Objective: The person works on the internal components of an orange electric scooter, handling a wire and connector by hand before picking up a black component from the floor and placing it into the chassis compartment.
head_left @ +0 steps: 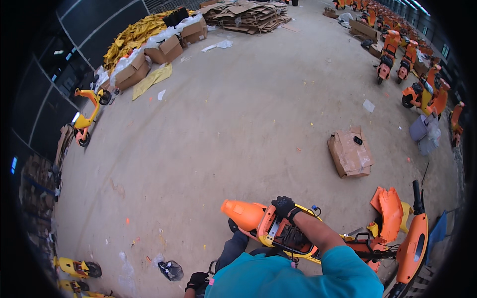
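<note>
An orange and yellow electric scooter [271, 233], partly stripped, stands across the lower right in front of me. Its rear orange fender [243, 214] points left and its handlebar [419, 198] is at the far right. My right hand [284, 206], in a black glove, is closed over the frame's far edge behind the fender. Below it the open frame shows dark inner parts. At the lower left, my left hand [198, 281], also black-gloved, is low beside my body near a thin black loop [212, 267]. Its fingers are hard to make out.
Loose orange body panels [390, 211] lie beside the scooter's front. A taped cardboard box [350, 153] with a small black part on top sits beyond. A black plastic bag [171, 270] lies left. Other scooters [87, 116] and flattened cardboard [248, 16] are farther off.
</note>
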Action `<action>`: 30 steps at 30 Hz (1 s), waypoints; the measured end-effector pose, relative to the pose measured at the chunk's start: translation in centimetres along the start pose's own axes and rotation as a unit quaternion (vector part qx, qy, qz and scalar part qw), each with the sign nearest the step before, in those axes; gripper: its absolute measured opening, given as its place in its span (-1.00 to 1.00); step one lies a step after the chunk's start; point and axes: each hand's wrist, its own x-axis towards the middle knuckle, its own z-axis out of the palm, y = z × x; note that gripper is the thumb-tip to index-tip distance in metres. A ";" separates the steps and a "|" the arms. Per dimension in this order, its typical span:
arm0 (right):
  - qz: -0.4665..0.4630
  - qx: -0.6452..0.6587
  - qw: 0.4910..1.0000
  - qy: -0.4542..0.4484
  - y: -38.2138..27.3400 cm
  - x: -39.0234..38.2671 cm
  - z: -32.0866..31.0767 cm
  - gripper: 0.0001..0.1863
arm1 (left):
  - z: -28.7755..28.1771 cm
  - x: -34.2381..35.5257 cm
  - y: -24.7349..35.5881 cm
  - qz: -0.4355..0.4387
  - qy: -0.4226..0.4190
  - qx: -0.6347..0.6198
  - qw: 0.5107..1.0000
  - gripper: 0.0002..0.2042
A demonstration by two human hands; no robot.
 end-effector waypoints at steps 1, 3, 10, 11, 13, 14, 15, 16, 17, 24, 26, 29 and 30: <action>0.025 0.014 0.999 -0.027 0.2 0.3 -0.4 -0.79 | -0.7 0.6 0.6 -0.009 -0.012 0.016 1.000 -0.72; 0.098 0.065 0.992 -0.044 1.9 0.9 2.2 -0.73 | -0.9 0.9 0.1 -0.025 -0.037 0.024 0.999 -0.68; 0.157 0.041 0.987 -0.015 2.0 0.4 2.0 -0.70 | -2.3 -0.5 2.8 0.024 0.020 0.025 0.999 -0.73; 0.142 0.048 0.989 -0.010 1.3 0.7 1.3 -0.75 | -2.2 -1.4 3.3 0.011 0.042 -0.028 0.999 -0.74; 0.067 0.027 0.997 0.006 0.9 0.8 0.8 -0.81 | -2.2 -1.7 3.6 -0.030 0.029 -0.060 0.997 -0.74; 0.007 -0.002 1.000 0.018 1.2 0.9 0.7 -0.82 | -2.2 -1.5 3.3 -0.040 0.028 -0.069 0.996 -0.74; -0.056 -0.031 0.998 0.029 1.3 0.8 0.6 -0.83 | -2.2 -1.0 3.1 -0.004 0.020 0.010 1.000 -0.72; -0.037 -0.020 0.999 0.020 1.2 0.5 0.6 -0.82 | -2.0 -1.1 2.9 0.007 0.014 0.036 0.999 -0.71; -0.016 -0.011 1.000 0.013 1.2 0.3 0.0 -0.80 | -2.4 -0.7 3.3 0.000 0.014 0.040 0.999 -0.70; 0.216 0.122 0.967 -0.053 1.9 0.8 0.1 -0.65 | -3.3 -0.2 4.3 -0.041 -0.025 0.019 0.999 -0.68; 0.237 0.118 0.963 -0.052 1.9 0.8 0.1 -0.68 | -4.0 -0.1 5.2 -0.056 -0.038 0.037 0.997 -0.68; 0.171 0.114 0.977 -0.052 2.3 1.3 1.1 -0.75 | -3.4 -0.3 4.4 -0.042 -0.029 0.040 0.998 -0.67; 0.114 0.074 0.989 -0.050 2.0 1.3 0.6 -0.76 | -2.9 -0.5 3.9 -0.032 -0.021 0.035 0.999 -0.67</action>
